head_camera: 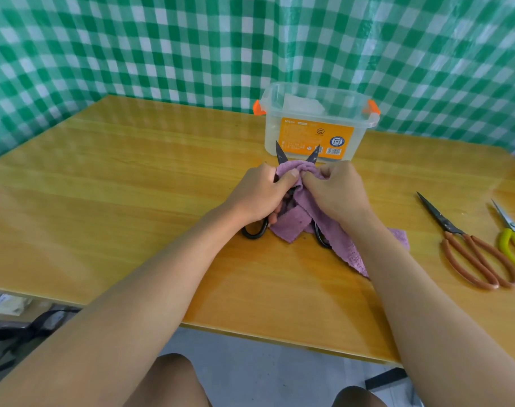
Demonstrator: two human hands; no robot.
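Black scissors point(281, 153) lie spread wide on the wooden table point(132, 183), both blade tips pointing away from me. A purple cloth point(297, 212) is bunched over the blades near the pivot and trails toward me on the right. My left hand point(262, 195) grips the left part of the scissors, its thumb pressing the cloth; a black handle loop shows below it. My right hand point(335, 192) pinches the bunched cloth against the right blade. The pivot is hidden under the cloth.
A clear plastic box point(318, 124) with orange latches and an orange label stands just behind the blade tips. Scissors with brown handles point(467, 248) and scissors with yellow handles point(514, 242) lie at the right. A green checked curtain point(191, 48) backs the table.
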